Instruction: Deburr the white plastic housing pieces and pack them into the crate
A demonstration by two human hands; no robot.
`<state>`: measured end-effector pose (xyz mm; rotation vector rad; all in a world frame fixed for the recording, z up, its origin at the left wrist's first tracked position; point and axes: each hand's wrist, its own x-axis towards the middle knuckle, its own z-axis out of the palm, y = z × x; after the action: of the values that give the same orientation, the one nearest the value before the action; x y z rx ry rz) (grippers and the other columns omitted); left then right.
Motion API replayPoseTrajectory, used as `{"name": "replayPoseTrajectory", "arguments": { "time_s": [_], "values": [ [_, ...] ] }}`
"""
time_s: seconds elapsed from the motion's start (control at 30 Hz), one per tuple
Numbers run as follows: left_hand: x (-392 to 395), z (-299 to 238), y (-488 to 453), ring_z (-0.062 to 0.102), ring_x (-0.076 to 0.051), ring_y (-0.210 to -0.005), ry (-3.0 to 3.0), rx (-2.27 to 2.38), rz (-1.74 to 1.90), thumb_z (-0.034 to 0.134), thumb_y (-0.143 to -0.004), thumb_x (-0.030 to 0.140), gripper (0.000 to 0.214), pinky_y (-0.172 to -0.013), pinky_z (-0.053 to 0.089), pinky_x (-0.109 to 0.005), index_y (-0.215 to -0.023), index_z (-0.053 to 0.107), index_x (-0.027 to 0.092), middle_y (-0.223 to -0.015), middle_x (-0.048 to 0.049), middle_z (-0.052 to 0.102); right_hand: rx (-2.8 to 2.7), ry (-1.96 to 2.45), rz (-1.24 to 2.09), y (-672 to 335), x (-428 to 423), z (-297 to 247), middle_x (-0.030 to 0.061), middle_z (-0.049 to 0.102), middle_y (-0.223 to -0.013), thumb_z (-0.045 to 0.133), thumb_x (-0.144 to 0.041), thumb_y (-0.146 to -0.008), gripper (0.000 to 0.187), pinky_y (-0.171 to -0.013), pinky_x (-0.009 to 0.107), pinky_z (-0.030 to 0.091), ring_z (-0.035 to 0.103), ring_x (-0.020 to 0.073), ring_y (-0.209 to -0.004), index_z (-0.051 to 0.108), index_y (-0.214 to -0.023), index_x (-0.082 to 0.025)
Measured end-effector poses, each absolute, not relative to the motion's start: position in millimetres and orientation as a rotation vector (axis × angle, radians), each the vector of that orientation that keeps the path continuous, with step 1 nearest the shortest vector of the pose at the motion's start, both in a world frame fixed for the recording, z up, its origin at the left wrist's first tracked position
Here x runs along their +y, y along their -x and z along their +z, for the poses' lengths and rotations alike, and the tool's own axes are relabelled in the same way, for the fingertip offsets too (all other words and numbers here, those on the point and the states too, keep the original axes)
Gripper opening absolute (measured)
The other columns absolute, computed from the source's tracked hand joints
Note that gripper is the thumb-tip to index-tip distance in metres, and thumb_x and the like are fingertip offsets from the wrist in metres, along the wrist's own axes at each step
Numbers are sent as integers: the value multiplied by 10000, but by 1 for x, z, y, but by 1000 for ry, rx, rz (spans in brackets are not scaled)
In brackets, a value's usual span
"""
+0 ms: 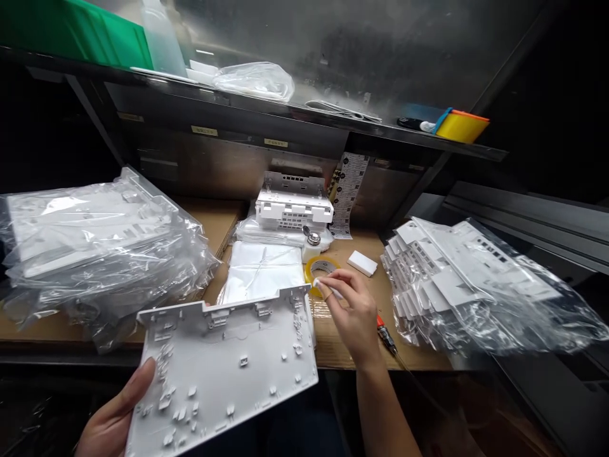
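My left hand (pixel 118 412) grips the left edge of a white plastic housing panel (pixel 257 330), its thumb on the face. The panel is tilted toward me, showing clips and small posts inside. My right hand (pixel 354 311) is closed in a pinch on a small white piece (pixel 317 283), too small to name, just above the panel's upper right corner. Behind those fingers lies a roll of yellowish tape (pixel 311 263). A small bottle with a metal lid (pixel 311 238) stands behind the tape, and a white block (pixel 362 263) lies to the right.
Bagged white panels are piled at left (pixel 95 235) and right (pixel 466 273). Flat plastic bags (pixel 259 270) lie mid-bench before stacked white housings (pixel 295 203). An orange-and-black tool with a cord (pixel 386 333) rests by my right wrist. The shelf (pixel 285 108) holds a green bin (pixel 80 32).
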<state>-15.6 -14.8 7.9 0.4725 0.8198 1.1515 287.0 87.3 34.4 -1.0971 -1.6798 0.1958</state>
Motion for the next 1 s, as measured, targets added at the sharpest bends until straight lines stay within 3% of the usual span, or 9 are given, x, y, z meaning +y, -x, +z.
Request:
{"name": "replayPoseTrajectory", "arguments": {
  "time_s": [0.07,0.13,0.23,0.33,0.5,0.57,0.7,0.87,1.0],
  "values": [
    [-31,11,20,660,-446,-1192,-275,823,1014,540,-813,774,575,-1014,573,-618,-1060,827,342,-1072,-73,790,-1653,1144,180,-288,88,34,54,684,-1026,672,-208,-965,136,-837,322,575,682,182,-949,790,-1030,-231],
    [-38,9,19,616,-431,-1264,-185,827,1039,599,-853,697,571,-1101,514,-587,-1220,769,295,-1187,-94,767,-1632,1106,164,-280,85,37,51,681,-1016,692,-202,-951,130,-836,321,578,683,183,-950,786,-1037,-228],
    [-36,-1,6,583,-370,-1321,-265,829,1281,611,-967,323,485,-1181,426,-547,-1450,587,289,-1315,-89,720,-1663,952,227,-253,72,50,55,670,-1009,705,-162,-934,144,-847,316,584,676,179,-959,777,-1048,-213],
    [-34,-2,-15,575,-327,-1338,-292,716,1387,536,-981,115,650,-1206,387,-530,-1563,393,366,-1401,-70,672,-1701,823,364,-217,56,63,65,659,-1011,697,-127,-930,169,-839,315,581,665,174,-954,771,-1065,-197],
    [-38,21,-46,584,-310,-1329,-116,606,1345,597,-987,184,781,-1215,384,-479,-1578,200,504,-1473,-12,619,-1776,679,407,-177,43,73,74,666,-1049,705,-126,-923,239,-840,331,572,647,181,-950,751,-1146,-199],
    [-40,26,-50,584,-303,-1329,-63,588,1336,602,-990,206,781,-1222,373,-458,-1571,184,518,-1491,5,602,-1806,658,395,-174,43,72,73,665,-1051,697,-109,-920,264,-839,336,568,640,184,-950,745,-1164,-200],
    [-40,27,-54,599,-268,-1316,-184,646,1427,590,-975,97,845,-1229,362,-441,-1564,167,532,-1465,3,625,-1759,727,374,-180,45,69,61,650,-1017,676,-81,-923,263,-830,345,557,639,184,-939,754,-1139,-211],
    [-37,41,-60,597,-272,-1324,-1,661,1383,669,-952,184,903,-1220,377,-430,-1545,118,586,-1502,52,591,-1802,667,370,-181,44,70,66,646,-1069,684,-60,-909,345,-865,346,560,640,188,-982,732,-1212,-218],
    [-35,52,-64,611,-262,-1311,-37,717,1410,684,-949,186,897,-1221,377,-442,-1552,150,582,-1461,34,633,-1780,756,324,-186,52,71,65,637,-1020,689,-99,-923,226,-813,345,563,640,187,-936,766,-1107,-205]
  ]
}}
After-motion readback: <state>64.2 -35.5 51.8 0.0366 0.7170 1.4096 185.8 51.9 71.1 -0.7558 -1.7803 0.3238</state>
